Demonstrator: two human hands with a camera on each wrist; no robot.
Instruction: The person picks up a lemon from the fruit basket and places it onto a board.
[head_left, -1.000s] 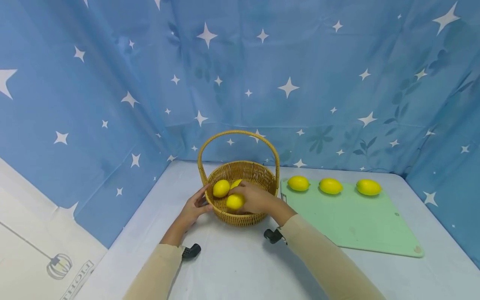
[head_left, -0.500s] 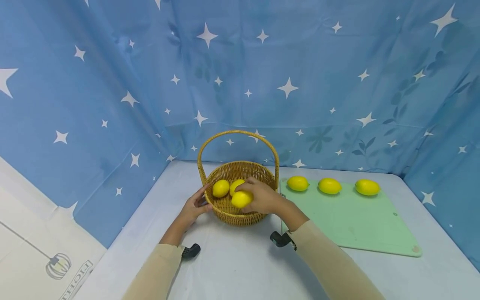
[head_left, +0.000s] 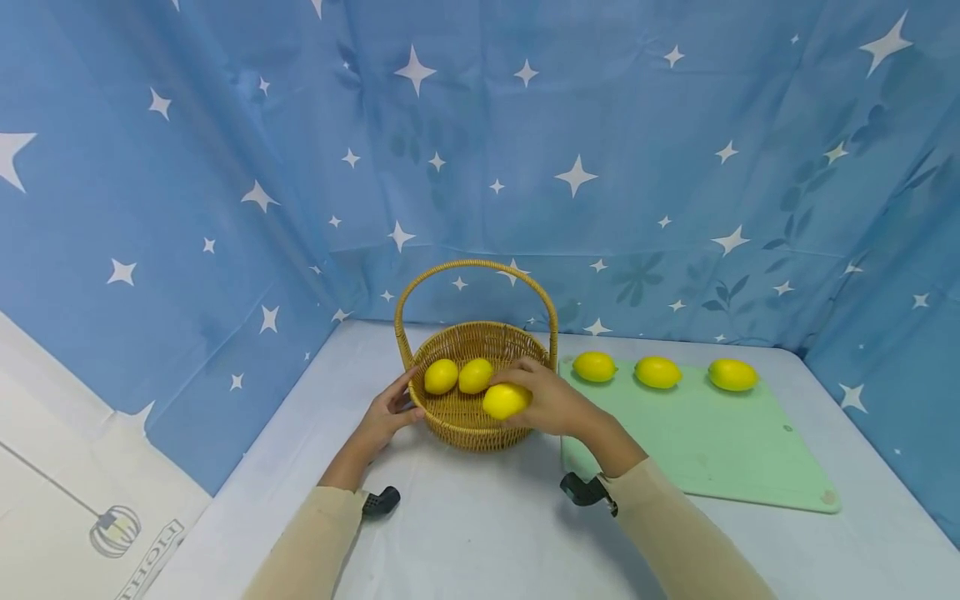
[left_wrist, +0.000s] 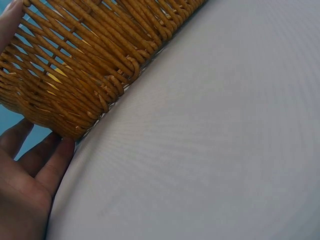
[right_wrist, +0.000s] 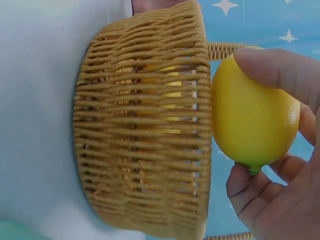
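My right hand (head_left: 555, 406) has its grip curled round a lemon (head_left: 505, 401), holding it just above the near rim of the wicker basket (head_left: 465, 429). My left hand (head_left: 390, 412) rests with fingers straight against the basket's left wall. Two lemons (head_left: 458, 376) lie inside; three more (head_left: 657, 372) sit on the green mat (head_left: 712, 450) on the surface.

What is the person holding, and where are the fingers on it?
The right hand holds a lemon over the basket, fingers curled round its sides. The left hand holds nothing; its straight fingers touch the basket's outer wall.
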